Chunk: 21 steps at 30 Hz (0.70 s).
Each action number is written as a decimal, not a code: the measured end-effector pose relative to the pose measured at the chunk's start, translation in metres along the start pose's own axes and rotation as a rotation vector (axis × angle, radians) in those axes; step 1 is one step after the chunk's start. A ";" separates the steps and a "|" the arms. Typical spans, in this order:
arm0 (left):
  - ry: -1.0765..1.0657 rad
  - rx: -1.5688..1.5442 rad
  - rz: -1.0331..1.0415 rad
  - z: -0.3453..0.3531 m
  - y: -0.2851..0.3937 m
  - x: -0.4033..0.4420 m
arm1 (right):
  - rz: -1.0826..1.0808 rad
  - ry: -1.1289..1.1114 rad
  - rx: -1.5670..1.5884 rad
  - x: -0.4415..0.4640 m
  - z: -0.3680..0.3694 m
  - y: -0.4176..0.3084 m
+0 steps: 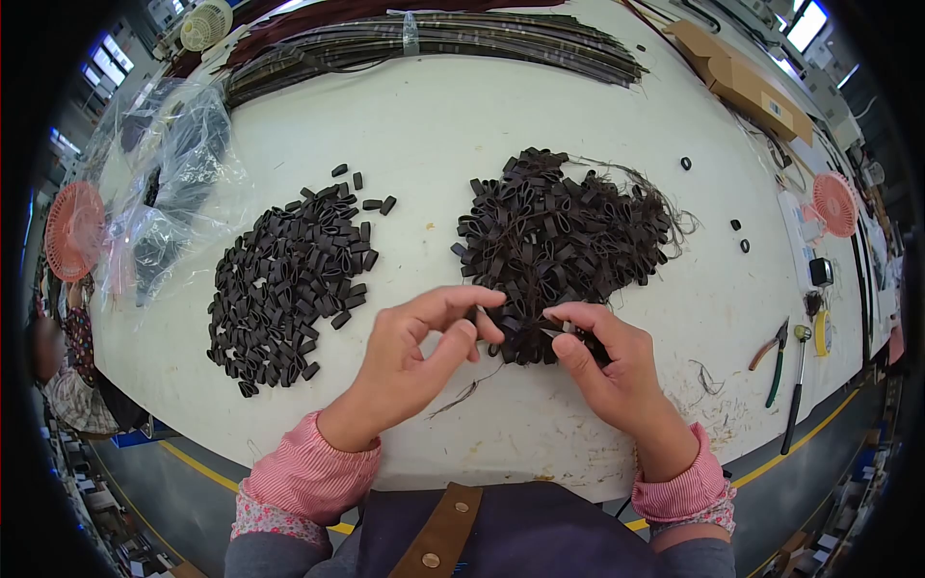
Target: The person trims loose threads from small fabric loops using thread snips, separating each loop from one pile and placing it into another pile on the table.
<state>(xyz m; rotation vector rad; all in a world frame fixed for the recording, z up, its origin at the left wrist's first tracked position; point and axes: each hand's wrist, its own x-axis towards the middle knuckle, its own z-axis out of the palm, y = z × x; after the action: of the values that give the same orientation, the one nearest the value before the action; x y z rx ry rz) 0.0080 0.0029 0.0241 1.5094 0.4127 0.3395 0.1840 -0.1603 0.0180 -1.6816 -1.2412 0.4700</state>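
On white bench [414,193] — tangled heap of black fabric loops [564,231] just beyond left hand [414,352] and right hand [617,371]; right nearer, overlapping heap's near edge. With fingers curled — cannot tell whether grasping anything.

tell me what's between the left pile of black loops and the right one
In the head view: mostly bare white table, a few stray loops beside the left pile and, lower down, the left hand covering part of the gap.

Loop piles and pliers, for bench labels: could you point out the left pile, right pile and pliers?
Left pile [285,279], head view: middle of the heap.
Right pile [568,231], head view: around its middle.
Pliers [779,338], head view: near the pivot.
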 end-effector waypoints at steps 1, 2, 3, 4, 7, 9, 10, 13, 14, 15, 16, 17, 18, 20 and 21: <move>0.207 0.299 0.179 -0.005 -0.001 0.002 | 0.000 0.001 0.001 0.000 0.000 -0.002; 0.361 0.659 0.331 -0.012 0.001 0.006 | -0.017 -0.020 -0.094 0.001 0.000 -0.007; 0.513 1.021 0.482 -0.017 0.003 0.009 | -0.034 -0.042 -0.188 0.001 0.001 -0.010; 0.539 0.994 0.451 -0.018 0.003 0.009 | -0.085 -0.035 -0.209 0.000 0.005 -0.005; 0.241 0.855 0.309 -0.010 0.000 0.006 | -0.079 -0.077 -0.375 -0.003 0.007 0.001; 0.165 0.893 0.355 -0.001 -0.010 0.004 | -0.078 -0.059 -0.389 -0.003 0.006 0.009; 0.103 0.925 0.329 0.005 -0.015 0.003 | -0.077 -0.040 -0.404 -0.003 0.006 0.012; -0.003 0.904 0.308 0.008 -0.019 0.003 | -0.075 0.012 -0.436 -0.002 0.005 0.011; -0.027 0.892 0.284 0.007 -0.018 0.002 | -0.073 0.015 -0.437 -0.001 0.003 0.010; -0.050 0.878 0.260 0.007 -0.018 0.002 | -0.072 0.036 -0.487 0.000 0.002 0.010; -0.052 0.876 0.261 0.007 -0.017 0.001 | -0.070 0.056 -0.537 0.000 0.000 0.010; -0.069 0.805 0.220 0.006 -0.017 0.000 | -0.068 0.055 -0.537 0.000 -0.002 0.012; -0.085 0.734 0.179 0.006 -0.017 0.000 | -0.052 0.069 -0.551 0.001 -0.003 0.013; -0.094 0.694 0.108 0.005 -0.009 -0.001 | -0.025 0.073 -0.557 0.001 -0.006 0.013; -0.102 0.653 0.040 0.005 -0.007 -0.001 | -0.025 0.073 -0.557 0.001 -0.006 0.011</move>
<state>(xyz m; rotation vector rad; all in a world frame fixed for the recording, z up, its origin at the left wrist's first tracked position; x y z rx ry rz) 0.0094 -0.0020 0.0173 2.1638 0.4347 0.1587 0.1949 -0.1621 0.0120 -2.1169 -1.4201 0.0387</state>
